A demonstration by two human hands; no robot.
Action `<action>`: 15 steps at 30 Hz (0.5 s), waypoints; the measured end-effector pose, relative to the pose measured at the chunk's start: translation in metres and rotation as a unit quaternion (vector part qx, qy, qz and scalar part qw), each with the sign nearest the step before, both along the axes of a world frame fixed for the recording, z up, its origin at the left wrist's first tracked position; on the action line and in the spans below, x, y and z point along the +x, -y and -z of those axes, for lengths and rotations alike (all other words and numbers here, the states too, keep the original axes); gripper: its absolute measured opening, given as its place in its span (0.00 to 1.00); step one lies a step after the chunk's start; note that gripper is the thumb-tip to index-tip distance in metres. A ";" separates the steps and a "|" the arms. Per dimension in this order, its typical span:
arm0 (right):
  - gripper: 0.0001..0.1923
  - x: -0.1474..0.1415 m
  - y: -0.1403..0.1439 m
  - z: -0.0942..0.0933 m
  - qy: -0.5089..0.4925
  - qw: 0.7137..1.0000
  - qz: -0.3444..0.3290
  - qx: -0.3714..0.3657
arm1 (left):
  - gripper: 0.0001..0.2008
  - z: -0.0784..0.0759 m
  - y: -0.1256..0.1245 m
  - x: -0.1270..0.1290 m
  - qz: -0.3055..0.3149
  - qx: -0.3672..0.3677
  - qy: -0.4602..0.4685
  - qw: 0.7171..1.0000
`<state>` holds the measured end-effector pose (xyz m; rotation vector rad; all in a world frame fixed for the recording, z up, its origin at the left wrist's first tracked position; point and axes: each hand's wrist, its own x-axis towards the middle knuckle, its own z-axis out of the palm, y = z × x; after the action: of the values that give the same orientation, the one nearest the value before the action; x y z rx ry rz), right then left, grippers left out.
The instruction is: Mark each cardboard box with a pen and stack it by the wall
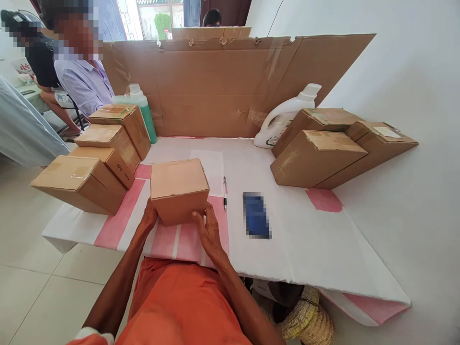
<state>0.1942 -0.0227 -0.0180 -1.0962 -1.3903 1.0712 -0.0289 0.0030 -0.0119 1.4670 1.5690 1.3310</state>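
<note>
Between my two hands is a closed brown cardboard box [179,191], near the front edge of the table and slightly left of its middle. My left hand [148,218] grips its left side, with most of the fingers hidden behind the box. My right hand [209,230] holds the lower right corner, the thumb lying on the front face. Whether the box rests on the cloth or is lifted a little, I cannot tell. Just right of it lie a pen [224,194] and a dark blue, blurred-out flat rectangular object [257,215].
Several cardboard boxes [81,184] line the table's left side, with a green-liquid bottle [147,112] behind. Three more boxes [323,160] and a white jug [283,117] stand at right. A cardboard panel [215,88] closes off the back. People [81,81] sit beyond, at left.
</note>
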 end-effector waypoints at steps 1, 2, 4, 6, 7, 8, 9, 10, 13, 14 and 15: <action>0.28 0.004 -0.006 -0.001 -0.011 1.000 0.008 -0.015 | 0.31 -0.004 0.002 0.002 0.011 -0.006 -0.002 1.000; 0.26 0.009 -0.013 -0.003 -0.023 0.999 0.012 -0.030 | 0.32 -0.009 0.005 0.004 0.022 -0.013 -0.004 1.000; 0.25 0.022 -0.027 -0.009 -0.040 0.998 0.005 -0.039 | 0.33 -0.016 0.009 0.005 0.043 -0.025 -0.005 0.999; 0.26 0.033 -0.038 -0.014 -0.047 0.998 -0.017 -0.034 | 0.33 -0.022 0.012 0.005 0.059 -0.032 -0.002 0.998; 0.26 0.038 -0.041 -0.016 -0.047 0.998 -0.029 -0.034 | 0.33 -0.025 0.014 0.006 0.065 -0.033 0.000 0.997; 0.26 0.041 -0.044 -0.017 -0.047 0.998 -0.037 -0.036 | 0.32 -0.028 0.015 0.007 0.069 -0.034 0.001 0.997; 0.26 0.044 -0.046 -0.017 -0.046 0.997 -0.039 -0.039 | 0.32 -0.031 0.016 0.008 0.071 -0.035 0.000 0.997; 0.26 0.045 -0.047 -0.016 -0.046 0.997 -0.034 -0.044 | 0.31 -0.034 0.018 0.010 0.074 -0.036 -0.002 0.997; 0.29 0.046 -0.052 -0.010 -0.048 0.996 0.003 -0.069 | 0.28 -0.044 0.020 0.018 0.081 -0.033 0.002 0.996; 0.30 0.045 -0.054 -0.009 -0.049 0.996 0.013 -0.078 | 0.27 -0.047 0.020 0.021 0.082 -0.029 0.011 0.996; 0.31 0.045 -0.056 -0.007 -0.051 0.995 0.019 -0.086 | 0.28 -0.050 0.019 0.025 0.081 -0.023 0.025 0.996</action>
<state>0.2390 0.0335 -0.0108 -1.1694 -1.2106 1.2200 -0.0043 -0.0157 0.0376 1.4874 1.4073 1.2215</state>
